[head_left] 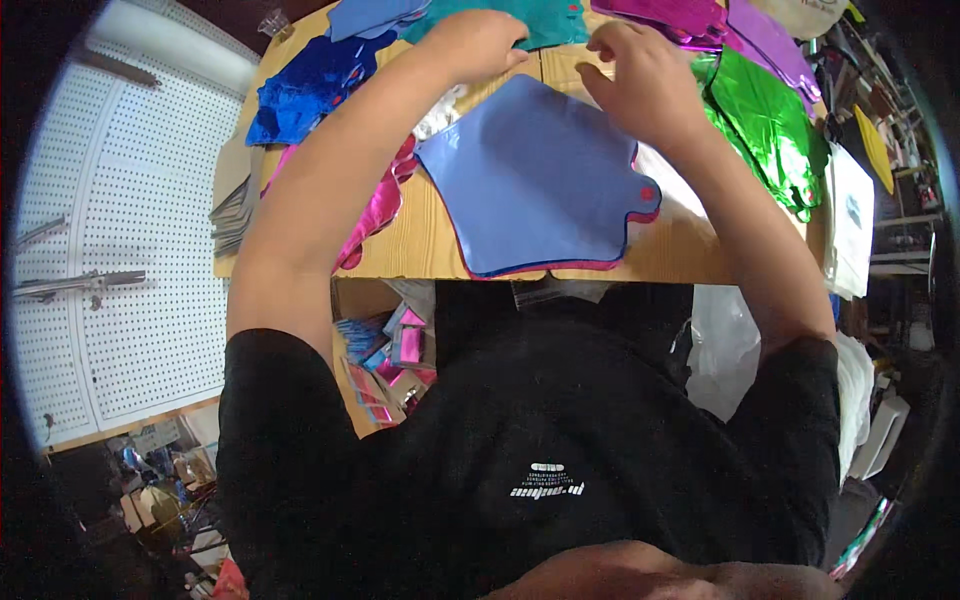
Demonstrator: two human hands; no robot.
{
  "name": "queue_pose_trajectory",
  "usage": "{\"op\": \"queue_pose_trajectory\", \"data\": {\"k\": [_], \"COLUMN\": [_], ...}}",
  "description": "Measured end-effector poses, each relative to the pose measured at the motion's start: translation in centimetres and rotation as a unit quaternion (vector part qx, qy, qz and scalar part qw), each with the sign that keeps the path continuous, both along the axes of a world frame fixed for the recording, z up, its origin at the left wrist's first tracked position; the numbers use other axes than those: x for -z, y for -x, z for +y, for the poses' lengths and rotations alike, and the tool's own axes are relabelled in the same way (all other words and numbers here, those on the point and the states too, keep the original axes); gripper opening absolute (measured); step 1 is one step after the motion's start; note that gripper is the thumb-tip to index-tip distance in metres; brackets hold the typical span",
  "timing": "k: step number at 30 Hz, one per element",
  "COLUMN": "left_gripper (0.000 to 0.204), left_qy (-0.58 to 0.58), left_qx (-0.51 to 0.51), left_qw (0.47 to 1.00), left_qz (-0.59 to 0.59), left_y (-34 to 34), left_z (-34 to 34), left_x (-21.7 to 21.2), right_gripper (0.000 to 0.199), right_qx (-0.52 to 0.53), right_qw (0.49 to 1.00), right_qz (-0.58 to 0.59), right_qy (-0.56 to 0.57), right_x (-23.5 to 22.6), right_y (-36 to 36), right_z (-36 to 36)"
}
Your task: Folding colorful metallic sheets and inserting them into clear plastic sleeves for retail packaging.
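A stack of flat periwinkle-blue foil balloons (540, 180) lies at the table's near middle, with dark blue and red edges under it. A rounded tab with a red mark sticks out on its right. My left hand (478, 46) is beyond the stack, over a teal foil piece (560, 25). Its fingers are curled but apart, with nothing visible between them. Above the stack's far right side, my right hand (648, 88) is open, thumb and fingers spread toward the left hand. Whether either hand touches the foil, I cannot tell.
Shiny blue foil (315, 90) and pink foil (378, 215) lie left on the wooden table (430, 245). Magenta foil (670, 15), purple foil (770, 50) and green foil (765, 125) lie right. Below the table stands a box of small packets (405, 340). A white perforated panel (150, 220) is at left.
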State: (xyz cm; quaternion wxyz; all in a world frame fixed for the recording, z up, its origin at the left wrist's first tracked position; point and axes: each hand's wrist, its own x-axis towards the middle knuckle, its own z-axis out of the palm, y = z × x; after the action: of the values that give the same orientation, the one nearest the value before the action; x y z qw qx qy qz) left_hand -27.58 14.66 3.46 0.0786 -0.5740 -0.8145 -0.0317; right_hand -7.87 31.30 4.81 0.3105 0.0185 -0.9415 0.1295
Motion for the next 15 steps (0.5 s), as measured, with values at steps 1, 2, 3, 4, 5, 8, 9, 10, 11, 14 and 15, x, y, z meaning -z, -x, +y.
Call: {"op": "queue_pose_trajectory", "data": {"k": [1,2,3,4,5,8,9,10,11,14,15], "left_gripper": [0.029,0.027,0.027,0.025,0.023,0.025,0.025,0.02,0.016,0.03,0.03], "left_qy": [0.018,0.036,0.036,0.035,0.03,-0.035,-0.031,-0.066,-0.101,-0.071,-0.07], "left_qx": [0.001,0.005,0.006,-0.018,-0.034,-0.077,-0.085,-0.108,-0.127,-0.221,-0.219], "left_qw": [0.999,0.998,0.998,0.997,0.995,0.995,0.995,0.992,0.987,0.964,0.965], "left_qz": [0.027,0.055,0.057,0.07,0.084,0.049,0.049,0.028,0.006,-0.128,-0.125], "left_y": [0.9,1.1,1.2,1.1,0.8,0.4,0.4,0.0,-0.7,-3.4,-3.3], "left_z": [-0.2,0.0,0.2,0.0,0.6,0.8,0.3,0.3,0.7,1.3,1.4], "left_x": [0.6,0.8,1.0,1.4,1.4,1.3,1.2,0.9,0.3,-3.5,-3.4], "right_gripper": [0.034,0.034,0.038,0.042,0.042,0.053,0.048,0.045,0.045,0.043,0.042], "right_qx": [0.014,0.016,0.03,0.038,0.043,0.007,0.003,0.005,0.009,0.024,-0.007], "right_qw": [0.999,0.999,0.995,0.986,0.986,0.999,0.999,0.998,0.998,0.999,1.0], "right_qz": [-0.029,-0.027,-0.091,-0.158,-0.157,-0.053,-0.044,-0.035,-0.037,-0.023,-0.002], "right_qy": [-0.009,-0.008,0.006,0.022,0.023,0.013,0.03,0.046,0.048,0.021,0.022], "right_x": [0.2,0.4,0.4,0.9,1.7,2.7,2.0,1.2,1.1,1.3,1.8], "right_y": [1.6,2.9,4.3,5.8,6.8,7.5,6.9,5.9,5.3,4.4,4.5], "right_z": [0.3,1.0,1.6,2.0,3.4,4.3,3.0,1.9,1.5,1.8,2.1]}}
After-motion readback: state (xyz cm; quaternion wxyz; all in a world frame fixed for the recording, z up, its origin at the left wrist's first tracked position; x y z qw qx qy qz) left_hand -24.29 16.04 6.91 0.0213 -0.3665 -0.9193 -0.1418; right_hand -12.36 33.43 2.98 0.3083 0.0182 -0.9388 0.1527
